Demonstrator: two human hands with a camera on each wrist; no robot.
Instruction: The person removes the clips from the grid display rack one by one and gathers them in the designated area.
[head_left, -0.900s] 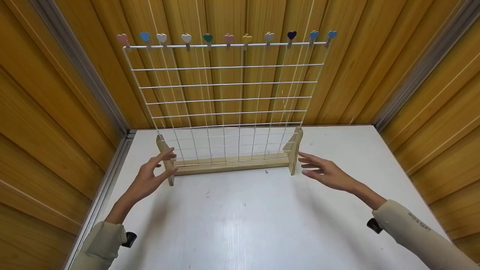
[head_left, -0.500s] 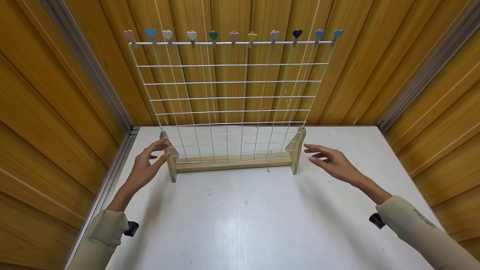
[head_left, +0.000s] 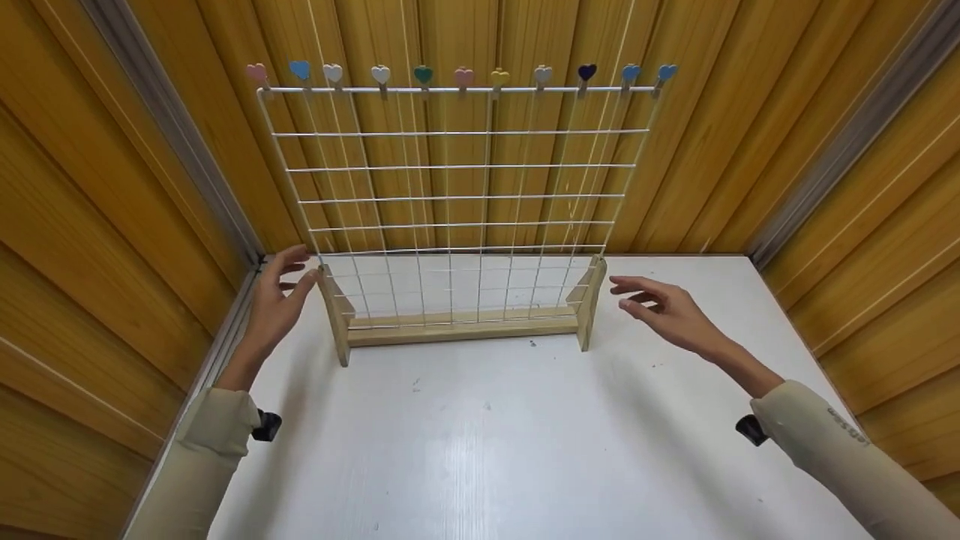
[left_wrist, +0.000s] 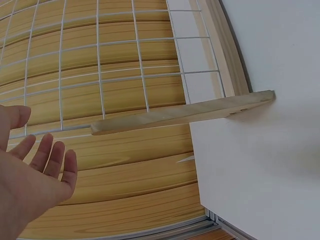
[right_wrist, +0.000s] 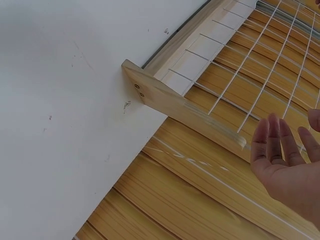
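A white wire grid (head_left: 450,166) stands upright in a wooden stand, whose crossbar (head_left: 461,333) joins two side pieces. Along its top wire sits a row of clips with heart-shaped heads, among them a pink clip (head_left: 256,72), a green clip (head_left: 424,73) and a dark purple clip (head_left: 587,72). My left hand (head_left: 274,307), fingers loosely bent and holding nothing, is beside the top of the left side piece (left_wrist: 175,116). To the right of the right side piece (right_wrist: 180,107), my right hand (head_left: 667,315) hovers with relaxed fingers and nothing in it.
The stand rests on a white table (head_left: 480,435) with small dark marks. Wood-patterned panels (head_left: 862,262) enclose it at the back and both sides. Grey metal rails (head_left: 172,127) run along the corners. Small black devices sit on both sleeves.
My left hand has moved up and left, from in front of the left side piece to beside its top. My right hand has risen slightly and drawn a little away from the stand.
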